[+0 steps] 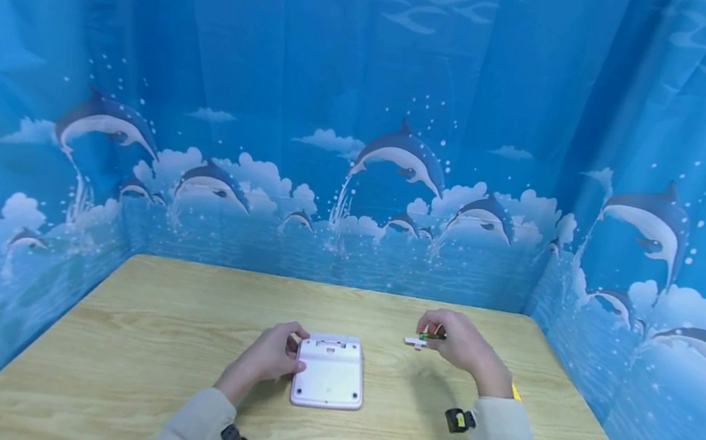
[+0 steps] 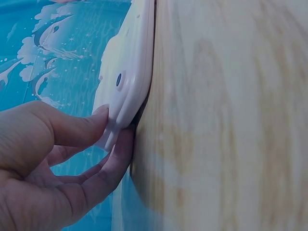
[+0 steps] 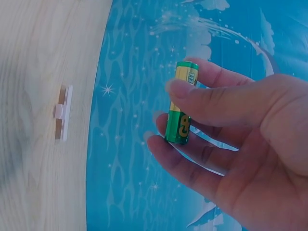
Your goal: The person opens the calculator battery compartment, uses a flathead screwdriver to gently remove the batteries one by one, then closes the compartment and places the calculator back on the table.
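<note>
Right fingers [image 3: 216, 105]: curled, pinching the battery
Battery [image 3: 181, 108]: glossy green-and-gold cylinder, under the thumb
Left fingers [image 2: 77, 126]: clamped on the device's edge
Device [image 1: 329, 380]: flat, smooth white shell, rounded corners
Tabbed strip [image 3: 68, 113]: near right fingertips, on wood-grained table [image 1: 172, 330]

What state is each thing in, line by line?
White rounded plastic device: underside up, far recess looks uncovered.
Small flat white plastic piece: loose, apart from the device.
Green and gold cylindrical battery: outside the device, held.
Left hand: gripping the device's edge.
Right hand: pinching the battery.
Yellow object: mostly hidden, state unclear.
</note>
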Demonstrator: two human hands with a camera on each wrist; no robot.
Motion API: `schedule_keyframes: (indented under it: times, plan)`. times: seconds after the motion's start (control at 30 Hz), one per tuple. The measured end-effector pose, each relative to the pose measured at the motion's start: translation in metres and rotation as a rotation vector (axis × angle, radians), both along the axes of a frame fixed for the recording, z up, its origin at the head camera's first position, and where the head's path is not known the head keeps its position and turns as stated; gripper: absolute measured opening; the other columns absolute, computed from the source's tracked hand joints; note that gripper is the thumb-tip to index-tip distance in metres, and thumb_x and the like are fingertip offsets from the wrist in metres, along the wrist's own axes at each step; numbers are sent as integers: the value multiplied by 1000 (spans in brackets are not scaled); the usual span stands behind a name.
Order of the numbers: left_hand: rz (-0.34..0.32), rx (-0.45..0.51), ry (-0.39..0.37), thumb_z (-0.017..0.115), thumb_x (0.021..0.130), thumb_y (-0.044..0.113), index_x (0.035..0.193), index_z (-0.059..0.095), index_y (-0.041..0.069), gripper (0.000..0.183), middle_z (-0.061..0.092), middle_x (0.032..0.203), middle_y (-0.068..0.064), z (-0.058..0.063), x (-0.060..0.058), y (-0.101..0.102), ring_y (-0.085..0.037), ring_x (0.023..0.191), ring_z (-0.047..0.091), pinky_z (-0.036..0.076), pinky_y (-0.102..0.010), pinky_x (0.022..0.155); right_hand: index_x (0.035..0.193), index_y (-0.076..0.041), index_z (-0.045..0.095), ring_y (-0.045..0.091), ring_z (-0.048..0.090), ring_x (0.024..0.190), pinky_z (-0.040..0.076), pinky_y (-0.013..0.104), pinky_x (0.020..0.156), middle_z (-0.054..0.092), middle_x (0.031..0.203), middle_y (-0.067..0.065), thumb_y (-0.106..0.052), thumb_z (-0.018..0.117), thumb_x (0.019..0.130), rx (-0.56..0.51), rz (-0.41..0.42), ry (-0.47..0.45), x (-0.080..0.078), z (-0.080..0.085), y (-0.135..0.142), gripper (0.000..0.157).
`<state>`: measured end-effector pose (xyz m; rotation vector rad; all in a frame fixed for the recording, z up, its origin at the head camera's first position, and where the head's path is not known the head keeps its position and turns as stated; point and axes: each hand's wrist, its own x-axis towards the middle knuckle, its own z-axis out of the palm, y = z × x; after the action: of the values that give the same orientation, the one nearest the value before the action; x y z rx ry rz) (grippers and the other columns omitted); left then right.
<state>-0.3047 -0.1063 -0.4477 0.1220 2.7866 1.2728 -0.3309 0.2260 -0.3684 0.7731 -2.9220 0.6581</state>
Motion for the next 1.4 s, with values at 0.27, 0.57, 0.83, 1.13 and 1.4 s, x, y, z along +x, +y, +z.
schedule_keyframes:
  times: [0.27,0.57,0.83,1.13,1.4]
  plan:
    - [-10,-1,4,82,84,1,125,65,6,45,68,102,-10,-1,0,0,-18,87,64,59,-35,78,99,-13,71,17,60,86,54,38,76,68,92,4,6,71,90,-13,-14,-19,0,2,9,21]
    - [6,-5,-3,82,83,1,125,65,7,46,68,103,-10,-2,-1,-1,-19,87,64,58,-35,78,98,-13,71,17,61,84,55,40,76,67,91,5,7,72,89,-18,-12,-42,2,2,10,22]
    - [15,3,-6,82,83,0,125,65,7,45,68,103,-10,-2,-1,0,-19,87,64,59,-35,77,97,-12,71,17,62,84,56,41,77,67,90,5,8,73,87,-35,-9,-28,-2,-3,15,22]
    - [7,14,-17,81,84,0,124,65,7,43,66,102,-10,-1,1,1,-19,85,63,58,-33,74,97,-13,72,16,62,84,55,39,78,66,89,3,8,73,86,-33,-34,-49,-6,-8,19,23]
    - [18,5,-15,81,84,1,124,65,7,44,66,102,-10,1,3,2,-19,86,63,58,-34,75,97,-9,73,16,60,84,54,38,77,65,89,4,9,72,87,-58,-37,-91,-10,-15,26,21]
